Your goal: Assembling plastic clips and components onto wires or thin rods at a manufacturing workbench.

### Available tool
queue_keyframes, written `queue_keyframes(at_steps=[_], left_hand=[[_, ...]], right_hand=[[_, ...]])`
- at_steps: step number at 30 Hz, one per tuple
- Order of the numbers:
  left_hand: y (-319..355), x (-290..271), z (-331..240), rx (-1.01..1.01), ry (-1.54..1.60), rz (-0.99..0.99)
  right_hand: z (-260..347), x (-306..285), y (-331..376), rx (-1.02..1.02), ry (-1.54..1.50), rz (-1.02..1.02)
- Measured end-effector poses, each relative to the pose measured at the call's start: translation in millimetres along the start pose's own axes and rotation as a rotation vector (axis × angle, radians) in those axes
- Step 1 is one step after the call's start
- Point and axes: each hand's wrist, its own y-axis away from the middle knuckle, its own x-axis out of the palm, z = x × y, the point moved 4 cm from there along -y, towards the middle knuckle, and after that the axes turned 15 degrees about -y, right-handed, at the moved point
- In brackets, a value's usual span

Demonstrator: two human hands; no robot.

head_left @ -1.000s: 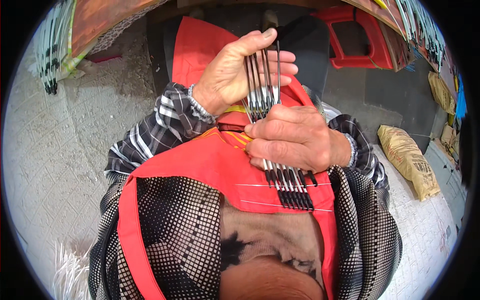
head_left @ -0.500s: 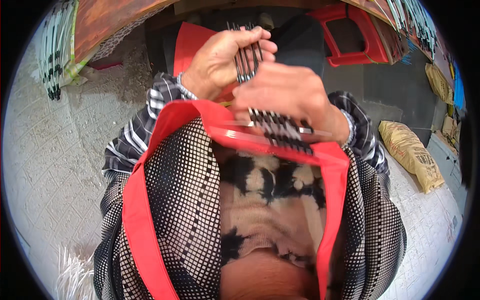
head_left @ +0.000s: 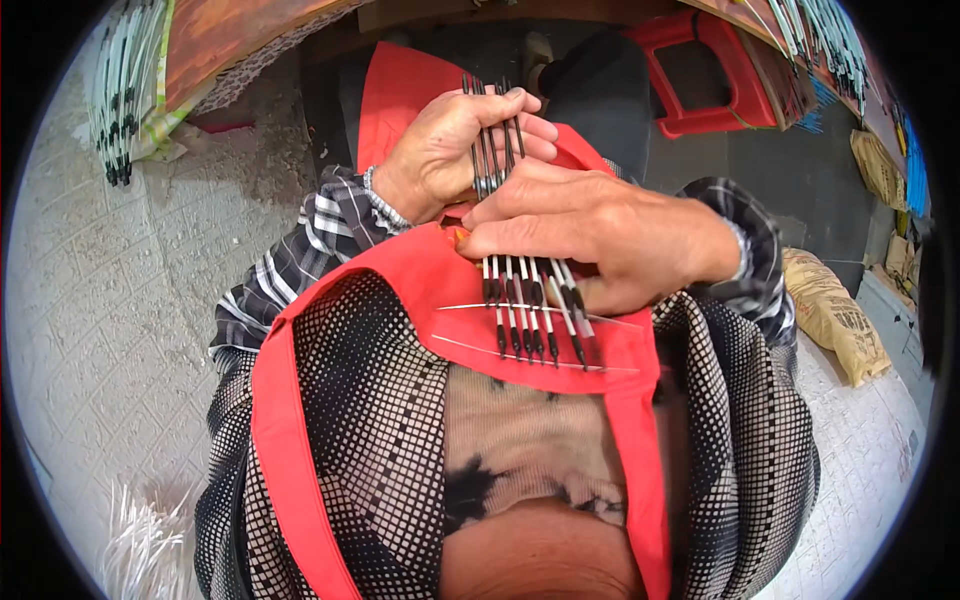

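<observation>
The person sits with both hands raised close to the chest, working a small bundle of thin dark sticks [head_left: 515,240] with pale shafts and black tips. The left hand [head_left: 450,150] curls around the upper part of the bundle, fingers clenched on it so the top ends poke out above the knuckles. The right hand [head_left: 600,235] lies across the middle of the same sticks, its fingers pressed flat over them and gripping, while the black tips fan out below the palm onto a red apron [head_left: 440,290]. Two thin pale sticks [head_left: 530,350] lie crosswise on the apron's upper edge, just under those tips. The hands touch each other, so there is hardly any room between them; the apron's rim sits right beneath. Off to the left, a grey paved floor [head_left: 100,300] lies open, with a bundle of pale and dark rods [head_left: 120,90] leaning at the far edge. To the right, a red plastic stool [head_left: 720,70] stands near a tan sack [head_left: 835,315], well apart from the hands.
</observation>
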Motion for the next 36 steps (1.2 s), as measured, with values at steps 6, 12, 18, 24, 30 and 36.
queue_keyframes(at_steps=[6, 12, 18, 24, 30, 36], left_hand=[[-0.4, -15.7, 10.7, 0.045, 0.075, 0.045], [7.4, -3.5, 2.9, 0.04, 0.0, -0.065], [6.5, 5.5, 6.0, -0.016, -0.009, -0.115], [4.1, 3.1, 8.9, -0.027, -0.018, -0.061], [6.5, -2.1, 1.3, 0.06, 0.0, -0.056], [3.1, 5.2, -0.2, 0.095, -0.141, -0.027]], right_hand=[[-18.0, -60.9, 6.4, 0.221, -0.291, -0.039], [-107.5, -58.0, 42.9, 0.879, -0.319, -0.248], [-141.5, -23.2, 48.3, 0.926, -0.412, -0.232], [-143.4, -23.6, 55.2, 0.935, -0.707, -0.435], [-93.1, -55.6, 25.5, 0.671, -0.487, -0.742], [-71.9, -74.2, 15.9, 0.581, -0.455, -0.646]])
